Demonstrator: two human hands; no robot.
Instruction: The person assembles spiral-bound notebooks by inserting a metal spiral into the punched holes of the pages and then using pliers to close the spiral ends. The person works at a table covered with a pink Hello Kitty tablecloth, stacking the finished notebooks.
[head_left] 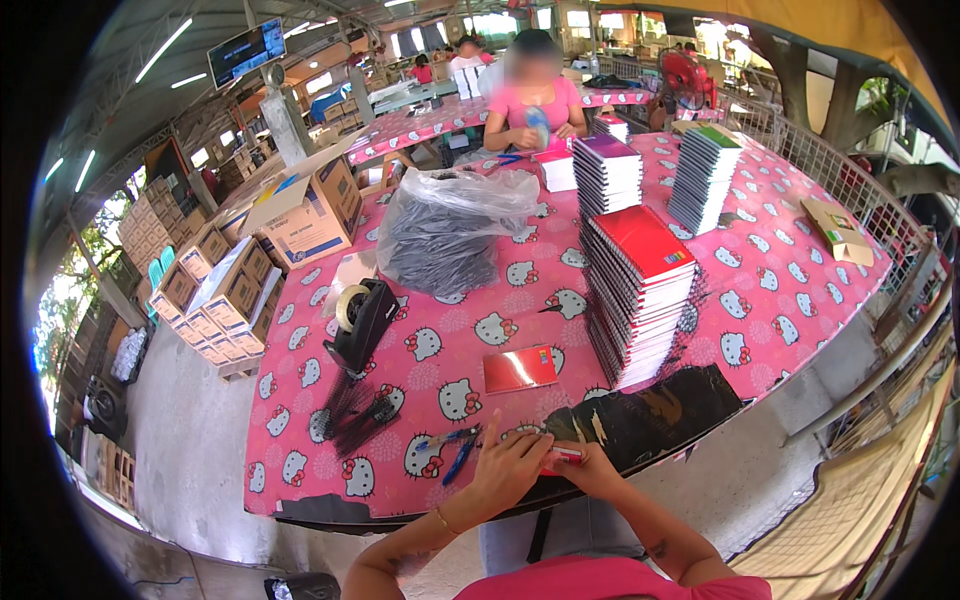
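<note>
- Left hand point(512, 465), over the worktop's near edge: fingers bent and closed on a small red piece, bracelet at the wrist.
- Right hand point(592, 470), just beside it: thumb and fingers clamped on the same piece.
- Red piece point(566, 455), between both hands at the near edge; glossy, pale marking, mostly covered by fingers.
- Pliers point(459, 464), metal, blue grips, handles spread; near the left hand.
- Black panel point(665, 408), flat, scuffed, ragged-edged; along the near edge, right of centre.
- Worktop point(440, 345), clad in pink sheeting printed with white cat faces and red bows.
- Loose coils point(360, 418), thin, black, tangled; toward the near left corner.
- Red cover point(515, 371), flat, shiny, rectangular; small multicoloured label at its right side.
- Tape dispenser point(368, 330), black, with a pale tape roll; by the left edge.
- Red notebooks point(640, 300), tall spiral-bound stack, glossy top cover, multicoloured label; right of centre.
- Plastic bag point(462, 190), translucent, crumpled, filled with black coils; toward the far left.
- Purple notebooks point(608, 175) and green notebooks point(705, 180), spiral-bound stacks; toward the far edge.
- Carton point(320, 215), brown corrugated board, flaps raised, dark printing; beside the left edge.
- Co-worker point(535, 105), pink top; beyond the far edge.
</note>
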